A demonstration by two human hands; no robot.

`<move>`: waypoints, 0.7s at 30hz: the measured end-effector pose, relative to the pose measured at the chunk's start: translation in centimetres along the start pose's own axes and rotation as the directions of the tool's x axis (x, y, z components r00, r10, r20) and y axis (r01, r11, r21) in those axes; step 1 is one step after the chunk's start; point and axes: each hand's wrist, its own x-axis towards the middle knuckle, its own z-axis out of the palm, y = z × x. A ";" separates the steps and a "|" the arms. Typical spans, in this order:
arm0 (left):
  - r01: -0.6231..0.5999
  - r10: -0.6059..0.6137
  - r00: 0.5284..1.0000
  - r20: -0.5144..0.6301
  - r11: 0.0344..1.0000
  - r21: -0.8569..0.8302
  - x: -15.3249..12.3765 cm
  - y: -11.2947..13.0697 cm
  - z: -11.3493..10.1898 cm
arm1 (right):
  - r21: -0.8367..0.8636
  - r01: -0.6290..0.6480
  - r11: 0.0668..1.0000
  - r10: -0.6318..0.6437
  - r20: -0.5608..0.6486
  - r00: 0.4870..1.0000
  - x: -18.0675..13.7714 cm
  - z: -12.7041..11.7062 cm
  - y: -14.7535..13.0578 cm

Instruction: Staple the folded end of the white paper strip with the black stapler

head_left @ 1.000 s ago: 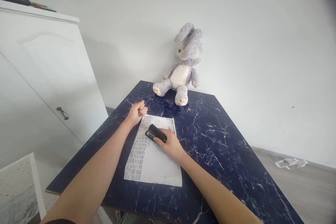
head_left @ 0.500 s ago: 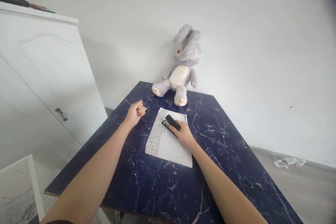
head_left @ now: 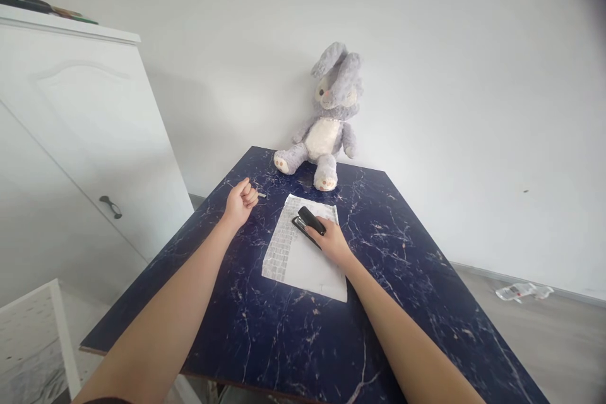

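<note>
My right hand (head_left: 331, 242) grips a black stapler (head_left: 312, 221), which rests on a white printed sheet (head_left: 307, 265). The sheet has rows of grey blocks along its left side and lies on the dark blue marbled table (head_left: 284, 341). To the left of the sheet, my left hand (head_left: 240, 202) is closed with its fingers curled in. Whatever may be inside those fingers is hidden. Just right of the fingertips lies a small, thin grey strip (head_left: 262, 195), too small to make out clearly.
A grey plush rabbit (head_left: 329, 120) sits at the table's far edge against the white wall. On the left stands a white cabinet (head_left: 89, 139) with a dark handle. A crumpled white package (head_left: 523, 292) lies on the floor at right.
My left hand has shifted slightly left, and more of the small grey strip shows beside it. My right hand and the stapler have stayed in place.
</note>
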 end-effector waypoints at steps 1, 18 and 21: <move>0.002 -0.002 1.000 -0.008 1.000 -0.002 0.0 0.0 0.0 | -0.003 0.003 1.000 -0.003 0.000 1.000 0.0 0.0 0.0; 0.010 -0.010 1.000 -0.017 1.000 -0.005 0.0 0.0 0.0 | -0.013 0.001 1.000 -0.001 0.000 1.000 0.0 0.0 0.1; 0.010 -0.010 1.000 -0.018 1.000 -0.006 0.0 -0.1 0.0 | -0.010 -0.001 1.000 0.001 -0.002 1.000 0.0 0.0 0.0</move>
